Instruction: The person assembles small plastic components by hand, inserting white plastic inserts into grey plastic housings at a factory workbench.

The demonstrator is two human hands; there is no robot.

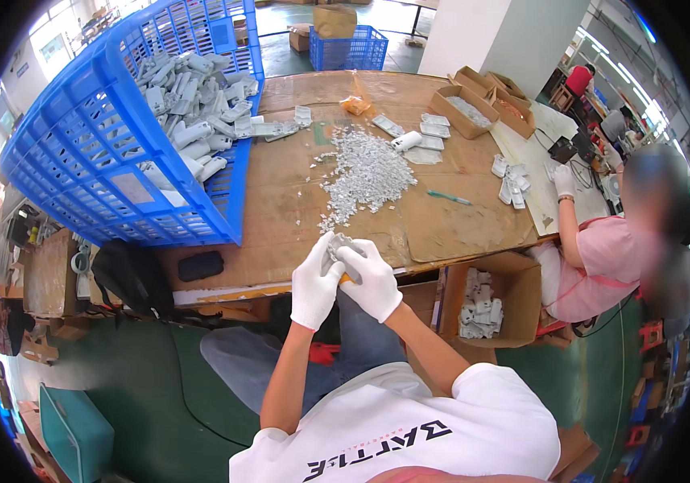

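In white gloves, my left hand (313, 282) and my right hand (372, 283) meet just off the front edge of the table. Both are closed around a small grey plastic part (335, 245), mostly hidden by the fingers. A bit of orange (347, 278) shows by my right hand; I cannot make out what it is. Beyond my hands a heap of small light-grey pieces (367, 173) is spread over the cardboard-covered table (280, 201). Several white plastic housings (433, 133) lie behind the heap, and a teal pen (450, 196) rests to its right.
A tipped blue crate (111, 161) full of grey housings stands at the left. Near it lie a dark pouch (201, 266) and a black bag (132, 278). An open carton (518, 302) of white parts sits at my right, beside a seated co-worker (607, 253). Small cartons (466, 113) stand at the back right.
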